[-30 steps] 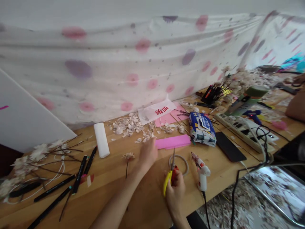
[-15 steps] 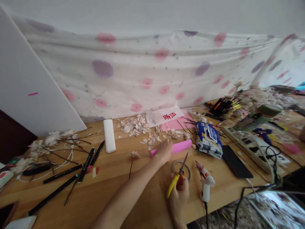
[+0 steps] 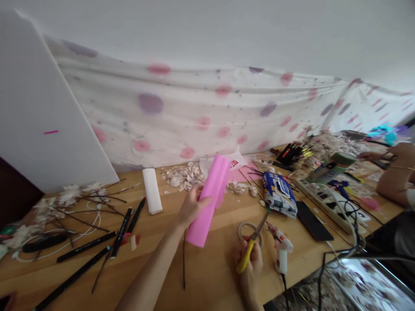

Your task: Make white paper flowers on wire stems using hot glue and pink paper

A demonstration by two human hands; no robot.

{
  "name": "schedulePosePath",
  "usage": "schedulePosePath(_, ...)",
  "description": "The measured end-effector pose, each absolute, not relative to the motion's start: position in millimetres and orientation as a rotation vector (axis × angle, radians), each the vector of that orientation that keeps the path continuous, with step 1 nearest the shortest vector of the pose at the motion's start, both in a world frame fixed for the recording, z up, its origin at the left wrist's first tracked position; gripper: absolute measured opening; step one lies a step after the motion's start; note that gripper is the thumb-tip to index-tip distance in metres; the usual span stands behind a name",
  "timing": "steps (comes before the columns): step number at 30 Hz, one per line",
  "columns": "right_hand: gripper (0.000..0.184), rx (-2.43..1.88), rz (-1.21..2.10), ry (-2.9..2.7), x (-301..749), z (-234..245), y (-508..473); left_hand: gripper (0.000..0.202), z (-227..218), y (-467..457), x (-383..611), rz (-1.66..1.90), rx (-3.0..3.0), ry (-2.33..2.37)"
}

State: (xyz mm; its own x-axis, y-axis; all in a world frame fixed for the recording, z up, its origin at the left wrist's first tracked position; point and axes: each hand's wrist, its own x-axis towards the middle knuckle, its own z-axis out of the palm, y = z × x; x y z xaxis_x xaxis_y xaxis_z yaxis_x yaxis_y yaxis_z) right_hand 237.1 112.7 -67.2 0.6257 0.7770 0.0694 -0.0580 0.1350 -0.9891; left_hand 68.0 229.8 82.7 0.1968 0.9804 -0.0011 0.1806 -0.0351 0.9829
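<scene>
My left hand [image 3: 193, 206] is closed around a roll of pink crepe paper [image 3: 209, 207], held at a slant above the middle of the table. Scissors with yellow handles [image 3: 248, 257] are in my right hand [image 3: 251, 261], their blades pointing up and away to the right. Just behind that hand lies a ring-shaped roll of tape [image 3: 240, 228], partly covered by hand and scissors. A thin dark stem [image 3: 184, 268] rests on the wood below my left hand; its flower end is hidden. To the right of the scissors stands a white hot glue gun [image 3: 281, 252].
Loose pale petals [image 3: 186, 176] and a white paper roll [image 3: 152, 191] lie at the back. Black markers [image 3: 121, 233] and flowered twigs [image 3: 81, 198] are left. Wet wipes [image 3: 279, 194], a black phone-like slab [image 3: 314, 221] and a power strip [image 3: 324, 203] stand right. Another person's arm [image 3: 397, 172] reaches in far right.
My left hand has lifted the pink roll off the table, drawn it closer and turned it from lying sideways to slanting upright. My right hand keeps the scissors. Another person's arm has come into view.
</scene>
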Motion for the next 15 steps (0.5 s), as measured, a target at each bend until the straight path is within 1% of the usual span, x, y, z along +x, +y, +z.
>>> schedulePosePath(3, 0.043, -1.277, 0.744, -0.733, 227, -64, 115, 0.038, 93, 198, 27, 1.170, 1.217, 1.152)
schedulePosePath(5, 0.049, -1.252, 0.800, -0.818, 215, -62, 118, 0.043, 97, 180, 7, 1.279, 1.116, 1.186)
schedulePosePath(7, 0.060, -1.221, 0.851, -0.902, 198, -57, 119, 0.046, 100, 167, -7, 1.368, 1.044, 1.258)
schedulePosePath(11, 0.092, -1.224, 0.941, -1.265, 161, -33, 112, 0.048, 108, 150, -17, 1.517, 0.967, 1.400)
schedulePosePath(13, 0.103, -1.232, 0.996, -1.489, 147, -16, 106, 0.047, 112, 142, -15, 1.661, 0.894, 1.446)
schedulePosePath(15, 0.114, -1.230, 1.046, -1.656, 139, 0, 102, 0.042, 115, 135, -14, 1.733, 0.881, 1.460)
